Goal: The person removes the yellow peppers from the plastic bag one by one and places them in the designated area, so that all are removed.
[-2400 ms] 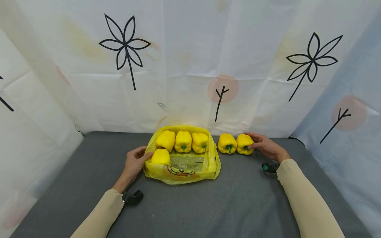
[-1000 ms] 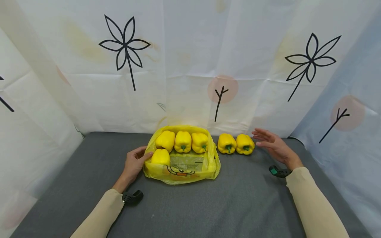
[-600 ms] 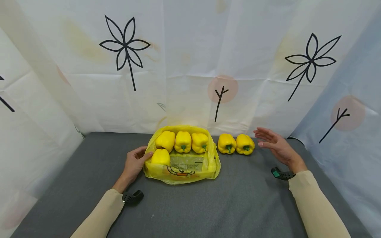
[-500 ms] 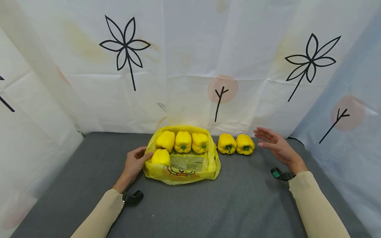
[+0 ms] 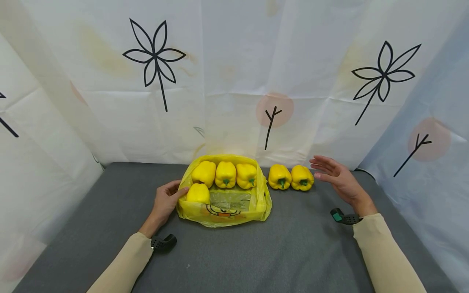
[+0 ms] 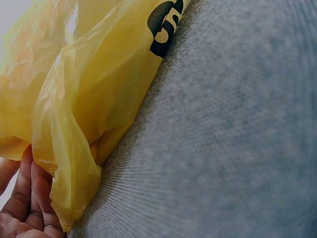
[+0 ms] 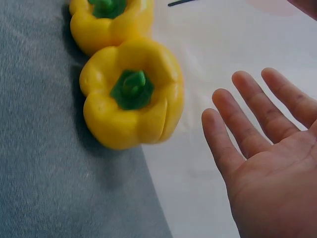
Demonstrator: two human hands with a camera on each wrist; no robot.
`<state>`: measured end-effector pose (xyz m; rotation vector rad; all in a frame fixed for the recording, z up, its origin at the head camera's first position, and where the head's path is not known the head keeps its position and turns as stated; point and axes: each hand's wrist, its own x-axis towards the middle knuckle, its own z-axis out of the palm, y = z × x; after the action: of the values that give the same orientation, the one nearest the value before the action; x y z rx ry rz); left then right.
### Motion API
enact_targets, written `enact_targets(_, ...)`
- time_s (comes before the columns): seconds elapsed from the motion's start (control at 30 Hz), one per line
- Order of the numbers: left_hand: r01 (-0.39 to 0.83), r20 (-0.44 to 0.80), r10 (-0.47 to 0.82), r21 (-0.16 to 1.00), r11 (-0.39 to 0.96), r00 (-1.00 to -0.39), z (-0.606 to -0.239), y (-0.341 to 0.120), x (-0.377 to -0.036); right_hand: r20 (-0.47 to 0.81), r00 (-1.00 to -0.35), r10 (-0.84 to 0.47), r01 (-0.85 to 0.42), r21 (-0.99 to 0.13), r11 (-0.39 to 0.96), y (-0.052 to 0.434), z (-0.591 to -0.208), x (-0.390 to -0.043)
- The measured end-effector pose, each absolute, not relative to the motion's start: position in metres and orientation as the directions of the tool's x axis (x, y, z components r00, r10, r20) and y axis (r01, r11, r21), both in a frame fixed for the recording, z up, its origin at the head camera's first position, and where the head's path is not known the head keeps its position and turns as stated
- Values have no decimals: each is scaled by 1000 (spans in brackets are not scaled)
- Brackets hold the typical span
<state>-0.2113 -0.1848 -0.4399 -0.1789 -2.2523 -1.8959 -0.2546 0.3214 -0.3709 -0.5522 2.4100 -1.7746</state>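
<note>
Here the right hand [image 5: 338, 179], fingers straight and holding nothing, hovers just right of the rightmost yellow bell pepper [image 5: 302, 178] near the worktop's [image 5: 293, 244] back edge, stem toward the person, while the left hand [image 5: 165, 202] grips the yellow plastic bag [image 5: 227, 207].

Your left hand [image 5: 164, 202] lies low with fingers curled inward; your right hand [image 5: 337, 179] hovers flat-palmed, fingers [image 7: 225, 144] straight and spread, holding nothing.

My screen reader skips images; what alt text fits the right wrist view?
An open right hand, fingers straight, hovers beside a yellow bell pepper lying on grey cloth, not touching it. A second pepper sits just behind.
</note>
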Motion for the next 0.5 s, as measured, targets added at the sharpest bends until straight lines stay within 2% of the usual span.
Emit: enact_targets(0.5, 207, 215, -27, 962, 175, -976, -439, -185, -211, 158, -942, -297, -234, -942, 242, 300, -366, -251)
